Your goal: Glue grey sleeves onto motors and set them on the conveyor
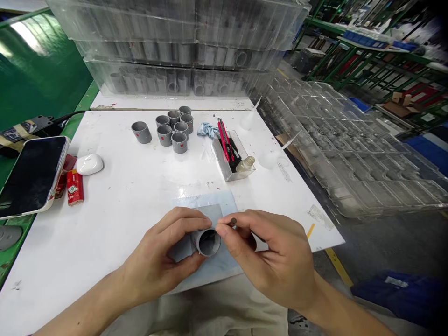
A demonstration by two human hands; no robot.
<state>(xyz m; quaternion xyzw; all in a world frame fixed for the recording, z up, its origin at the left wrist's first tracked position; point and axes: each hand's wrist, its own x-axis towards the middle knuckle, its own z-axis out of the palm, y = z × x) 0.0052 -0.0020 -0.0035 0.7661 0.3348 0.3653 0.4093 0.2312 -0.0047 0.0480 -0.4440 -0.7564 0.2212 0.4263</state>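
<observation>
- Your left hand (pixel 164 252) steadies a short grey plastic tube (pixel 207 244) between thumb and fingers, its open end facing you, above a pale blue sheet (pixel 229 205) on the white tabletop (pixel 133 191).
- Your right hand (pixel 276 252) pinches a thin dark rod (pixel 233 222) between thumb and forefinger beside the tube's rim; whether rod and rim touch, you cannot tell.
- Your hands block much of the sheet; just beyond stands a clear, open-topped plastic box (pixel 233 176) with red-and-black cutters (pixel 226 137) and one small glass bottle (pixel 246 163).
- Beyond your left hand, eight short grey cylinders (pixel 164 136) stand upright: seven clustered, one apart.
- Two whitish nozzle bottles (pixel 269 159) stand right of the box; one crumpled blue cloth (pixel 207 129) lies behind it.
- At left: one dark-screened phone (pixel 33 175), one white rounded case (pixel 90 164).
- Stacked clear plastic trays (pixel 175 84) of grey cylinders wall off the back.
</observation>
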